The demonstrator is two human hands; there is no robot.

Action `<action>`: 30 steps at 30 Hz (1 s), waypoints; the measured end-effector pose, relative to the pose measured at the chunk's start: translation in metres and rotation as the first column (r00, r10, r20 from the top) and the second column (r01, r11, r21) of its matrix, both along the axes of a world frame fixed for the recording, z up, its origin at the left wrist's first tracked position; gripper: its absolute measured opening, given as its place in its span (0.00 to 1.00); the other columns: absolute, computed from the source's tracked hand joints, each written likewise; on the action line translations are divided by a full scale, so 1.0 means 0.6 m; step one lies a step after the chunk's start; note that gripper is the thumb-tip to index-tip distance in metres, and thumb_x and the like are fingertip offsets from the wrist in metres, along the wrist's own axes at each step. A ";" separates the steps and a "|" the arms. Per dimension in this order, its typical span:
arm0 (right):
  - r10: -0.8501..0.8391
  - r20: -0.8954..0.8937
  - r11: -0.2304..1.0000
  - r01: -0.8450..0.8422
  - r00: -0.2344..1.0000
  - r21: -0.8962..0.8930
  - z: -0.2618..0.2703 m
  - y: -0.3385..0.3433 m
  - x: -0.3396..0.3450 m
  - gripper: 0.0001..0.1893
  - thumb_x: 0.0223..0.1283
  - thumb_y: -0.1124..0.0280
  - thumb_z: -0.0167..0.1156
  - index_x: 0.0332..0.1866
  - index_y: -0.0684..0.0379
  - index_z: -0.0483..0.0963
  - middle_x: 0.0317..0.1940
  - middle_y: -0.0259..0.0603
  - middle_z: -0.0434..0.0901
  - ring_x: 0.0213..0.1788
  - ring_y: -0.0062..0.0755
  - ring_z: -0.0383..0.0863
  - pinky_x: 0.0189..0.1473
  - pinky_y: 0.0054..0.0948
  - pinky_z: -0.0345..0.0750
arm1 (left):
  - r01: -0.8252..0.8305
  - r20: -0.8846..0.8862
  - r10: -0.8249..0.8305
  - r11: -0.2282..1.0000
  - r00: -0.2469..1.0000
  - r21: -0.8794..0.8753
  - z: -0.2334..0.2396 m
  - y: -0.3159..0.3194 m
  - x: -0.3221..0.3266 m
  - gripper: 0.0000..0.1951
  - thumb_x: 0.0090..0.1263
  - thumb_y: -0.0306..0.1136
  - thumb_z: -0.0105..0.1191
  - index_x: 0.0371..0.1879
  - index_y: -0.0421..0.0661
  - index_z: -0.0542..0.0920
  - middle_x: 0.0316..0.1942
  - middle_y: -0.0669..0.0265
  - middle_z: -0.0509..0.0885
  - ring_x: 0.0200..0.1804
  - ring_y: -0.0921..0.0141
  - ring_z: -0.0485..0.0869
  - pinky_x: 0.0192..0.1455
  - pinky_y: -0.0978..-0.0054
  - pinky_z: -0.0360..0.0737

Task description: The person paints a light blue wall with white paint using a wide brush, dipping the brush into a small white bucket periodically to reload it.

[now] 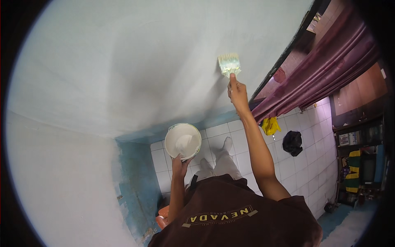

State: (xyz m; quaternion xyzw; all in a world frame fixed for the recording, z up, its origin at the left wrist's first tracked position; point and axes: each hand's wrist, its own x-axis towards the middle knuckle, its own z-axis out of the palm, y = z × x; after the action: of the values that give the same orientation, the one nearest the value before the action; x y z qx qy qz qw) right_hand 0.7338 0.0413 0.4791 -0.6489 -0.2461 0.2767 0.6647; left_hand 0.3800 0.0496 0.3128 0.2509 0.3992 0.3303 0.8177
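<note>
My right hand grips the handle of a wide paintbrush, thumb along its near face. Pale paint coats the bristles, which point up the wall. The brush lies at or very close to the white-painted wall; whether the bristles touch it I cannot tell. Low at my left, my left hand holds a white plastic bucket by its near rim. White paint shows inside the bucket. A blue band runs along the wall's foot, and the side wall has a blue area beside its white paint.
A purple curtain hangs beside the dark frame at right. On the white tiled floor lie a black plastic bag and a yellow item. A shelf unit stands far right. Something orange sits behind my left arm.
</note>
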 end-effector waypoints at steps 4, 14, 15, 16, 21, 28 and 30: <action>-0.116 0.291 0.990 0.133 0.950 -0.040 -0.203 0.027 0.036 0.33 0.79 0.40 0.42 0.20 0.55 0.63 0.15 0.27 0.61 0.19 0.18 0.61 0.22 0.28 0.61 | -0.045 0.009 0.045 0.999 0.999 -0.028 0.009 -0.002 0.013 0.26 0.77 0.23 0.40 0.74 0.38 0.56 0.69 0.44 0.68 0.66 0.46 0.76 0.62 0.44 0.85; 0.063 0.035 0.893 -0.041 0.997 -0.449 -0.474 -0.009 0.052 0.39 0.73 0.33 0.44 0.28 0.64 0.78 0.23 0.44 0.79 0.22 0.32 0.77 0.30 0.36 0.75 | -0.030 -0.094 0.029 0.999 0.995 -0.015 0.006 0.013 -0.012 0.31 0.71 0.18 0.38 0.74 0.39 0.51 0.69 0.42 0.64 0.66 0.45 0.75 0.62 0.42 0.86; 0.062 0.026 0.895 -0.044 0.998 -0.445 -0.488 -0.009 0.047 0.39 0.73 0.33 0.44 0.28 0.64 0.78 0.23 0.44 0.79 0.22 0.32 0.77 0.30 0.36 0.75 | -0.039 -0.086 0.036 0.999 0.996 -0.030 0.007 0.011 -0.016 0.31 0.71 0.18 0.38 0.74 0.40 0.51 0.69 0.43 0.64 0.66 0.45 0.75 0.62 0.42 0.85; 0.024 -0.055 0.862 -0.048 0.998 -0.504 -0.500 -0.009 0.042 0.37 0.74 0.35 0.45 0.26 0.62 0.76 0.19 0.37 0.74 0.20 0.27 0.73 0.25 0.32 0.71 | -0.035 -0.094 0.032 0.999 0.995 -0.026 0.009 0.013 -0.018 0.31 0.71 0.18 0.38 0.74 0.40 0.51 0.69 0.43 0.64 0.66 0.45 0.75 0.62 0.42 0.85; -0.073 -0.168 0.804 -0.041 0.983 -0.593 -0.527 -0.018 0.052 0.33 0.75 0.41 0.51 0.24 0.63 0.76 0.17 0.33 0.72 0.17 0.23 0.70 0.20 0.29 0.68 | 0.003 -0.128 -0.008 0.999 0.992 -0.044 0.017 0.010 -0.004 0.32 0.70 0.18 0.38 0.75 0.41 0.50 0.70 0.44 0.62 0.67 0.44 0.74 0.63 0.41 0.85; -0.051 -0.257 0.958 -0.025 0.965 -0.286 -0.200 -0.003 0.007 0.28 0.77 0.48 0.51 0.25 0.59 0.73 0.15 0.31 0.68 0.17 0.21 0.66 0.20 0.26 0.63 | 0.000 -0.121 -0.006 0.999 0.993 -0.051 0.013 0.004 -0.006 0.31 0.71 0.18 0.38 0.75 0.41 0.51 0.69 0.44 0.65 0.66 0.44 0.75 0.64 0.40 0.83; 0.024 -0.205 0.986 -0.057 0.978 -0.155 -0.068 -0.036 0.006 0.27 0.78 0.47 0.50 0.24 0.56 0.71 0.15 0.29 0.65 0.17 0.19 0.63 0.21 0.23 0.60 | 0.024 -0.025 -0.026 0.998 0.999 -0.052 0.004 0.009 0.003 0.30 0.71 0.19 0.38 0.74 0.39 0.54 0.69 0.43 0.66 0.66 0.44 0.75 0.63 0.42 0.85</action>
State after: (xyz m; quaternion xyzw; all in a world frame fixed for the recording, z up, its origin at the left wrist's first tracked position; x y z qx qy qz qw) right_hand 0.7373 0.0196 0.4384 -0.6635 -0.1673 0.3738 0.6261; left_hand 0.3817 0.0549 0.3153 0.2387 0.4149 0.3062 0.8229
